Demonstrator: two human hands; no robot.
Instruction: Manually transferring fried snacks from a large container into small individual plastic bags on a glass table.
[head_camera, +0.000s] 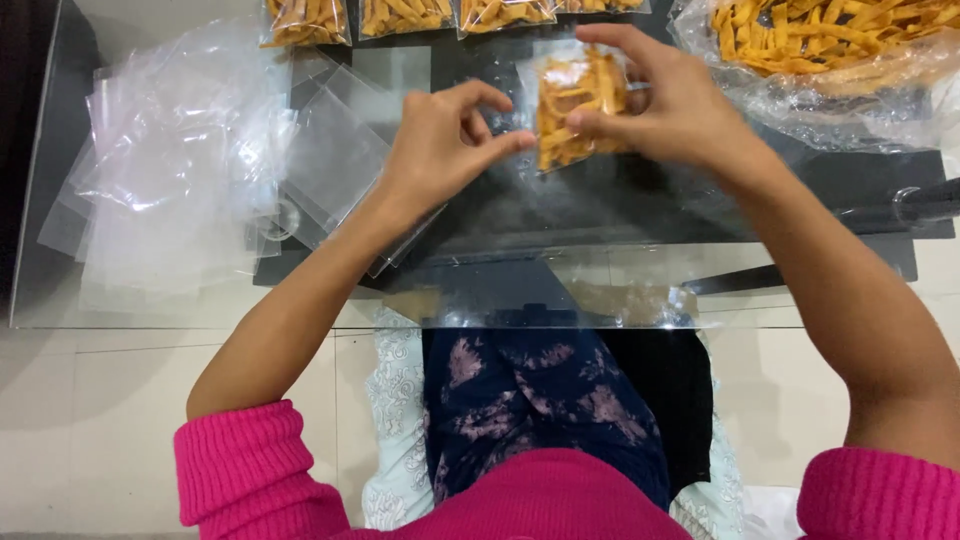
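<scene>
A small clear bag (578, 103) filled with orange snack strips is held up over the glass table (150, 315). My right hand (668, 105) grips it along its right side, thumb in front and fingers behind. My left hand (440, 140) pinches the bag's lower left edge between thumb and forefinger. Both sleeves are bright pink.
A loose pile of empty clear bags (180, 160) lies at the left of the table. Several filled snack bags (400, 18) line the far edge. A large open plastic bag of orange strips (820, 45) sits at the far right. The table's near edge is above my lap.
</scene>
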